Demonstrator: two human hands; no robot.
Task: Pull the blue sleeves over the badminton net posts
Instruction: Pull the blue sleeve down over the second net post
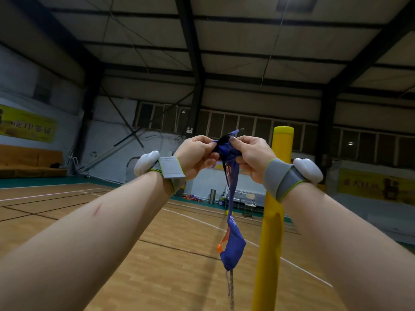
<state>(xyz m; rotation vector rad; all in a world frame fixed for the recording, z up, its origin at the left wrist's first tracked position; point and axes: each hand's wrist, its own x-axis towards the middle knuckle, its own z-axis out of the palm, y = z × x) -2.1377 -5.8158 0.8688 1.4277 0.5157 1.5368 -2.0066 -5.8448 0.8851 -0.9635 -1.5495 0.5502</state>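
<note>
- Yellow post (272,232): upright, right of centre; the only near fixed obstacle. Its capped top stands just right of the right hand (249,158).
- Above the cap: open air up to the ceiling (224,41).
- Right forearm (336,232): crosses in front of the post at mid-height and blocks a path from the lower right.
- Blue sleeve (232,243): hangs limp down the centre, pinched at its top by the left hand (197,153) and the right hand; a narrow strip of floor shows between it and the post.
- Cord (230,288): trails below the sleeve's lower end.
- Left of the sleeve: open air over the wooden floor (157,265), bounded by the left forearm (89,232).
</note>
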